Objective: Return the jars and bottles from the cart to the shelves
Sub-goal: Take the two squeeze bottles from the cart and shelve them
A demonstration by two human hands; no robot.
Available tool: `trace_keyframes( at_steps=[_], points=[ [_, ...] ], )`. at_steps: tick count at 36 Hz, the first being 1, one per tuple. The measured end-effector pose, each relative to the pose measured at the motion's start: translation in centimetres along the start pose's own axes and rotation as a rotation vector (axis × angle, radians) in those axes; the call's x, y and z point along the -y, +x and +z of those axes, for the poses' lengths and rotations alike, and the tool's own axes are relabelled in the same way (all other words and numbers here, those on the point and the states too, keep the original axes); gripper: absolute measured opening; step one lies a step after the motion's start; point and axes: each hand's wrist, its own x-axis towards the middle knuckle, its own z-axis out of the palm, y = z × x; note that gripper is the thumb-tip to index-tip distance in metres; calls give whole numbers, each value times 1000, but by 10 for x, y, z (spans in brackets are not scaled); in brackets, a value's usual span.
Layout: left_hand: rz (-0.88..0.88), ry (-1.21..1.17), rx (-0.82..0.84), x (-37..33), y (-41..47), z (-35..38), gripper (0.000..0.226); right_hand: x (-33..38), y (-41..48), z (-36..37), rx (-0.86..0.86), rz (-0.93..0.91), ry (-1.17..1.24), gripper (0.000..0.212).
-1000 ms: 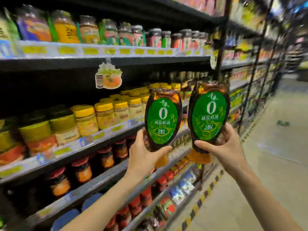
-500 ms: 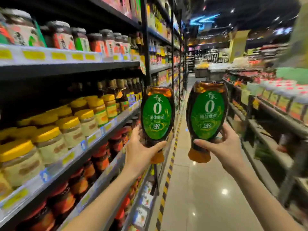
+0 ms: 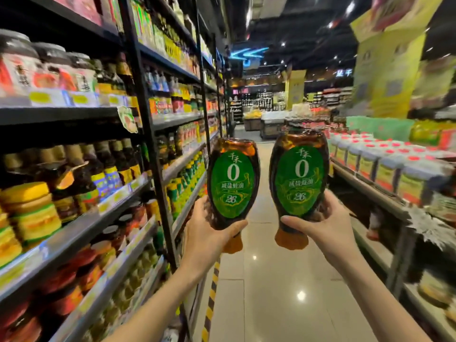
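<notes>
Item one: left bottle (image 3: 233, 183), dark sauce, oval green label with a large white 0, orange cap (image 3: 233, 244) pointing down; it is held inverted in the air over the aisle, near the left shelves (image 3: 103, 209) but touching none of them. Holder: left hand (image 3: 207, 233), fingers and thumb wrapped round the narrow lower part, thumb lying across the front under the label. Item two: right bottle (image 3: 298, 178), same make and label, also cap-down, just right of the first and apart from it. Holder: right hand (image 3: 325, 225), closed round the lower body, thumb across the front above the cap. Surroundings: left shelves stocked with yellow-lidded jars (image 3: 27, 193) near, dark tall-necked bottles beyond them, red-lidded jars on the tier below. Right side: low rack (image 3: 365, 191) with rows of red-capped packs, blurred. Pale glossy floor tiles (image 3: 271, 280) run to the far end; a yellow-and-black strip (image 3: 211, 299) edges the left shelving base.
</notes>
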Motion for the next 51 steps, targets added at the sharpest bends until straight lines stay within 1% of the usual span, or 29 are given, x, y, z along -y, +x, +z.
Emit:
trace_keyframes(
  at_steps=[4, 7, 9, 16, 24, 30, 33, 35, 38, 43, 48, 51],
  points=[
    [5, 33, -8, 15, 53, 30, 68, -28, 57, -9, 6, 1, -34, 57],
    [3, 62, -59, 24, 90, 47, 73, -45, 96, -12, 4, -12, -25, 57],
    [-9, 85, -76, 32, 110, 56, 72, -58, 118, -11, 10, -11, -24, 57],
    [-44, 96, -132, 73, 181, 76, 73, -110, 193, 16, 28, 32, 19, 59],
    [-20, 91, -168, 141, 276, 71, 71, -171, 279, 83, 57, 34, 63, 58],
    [-45, 51, -209, 192, 354, 50, 83, -204, 353, 140, 105, 27, 106, 57],
    [-40, 60, -240, 208, 388, 39, 74, -219, 383, 168, 139, 12, 146, 57],
    [-37, 69, -263, 218, 404, 33, 72, -230, 399, 187, 152, 7, 186, 58],
    [-38, 99, -306, 234, 423, 22, 77, -246, 421, 215, 161, -9, 210, 59],
    [-58, 170, -386, 262, 450, 5, 79, -279, 455, 258, 258, -6, 289, 64],
    [-81, 257, -483, 286, 471, -4, 79, -309, 491, 301, 339, -8, 376, 60],
    [-91, 306, -570, 300, 487, -6, 83, -328, 516, 326, 417, -26, 427, 61]
  ],
)
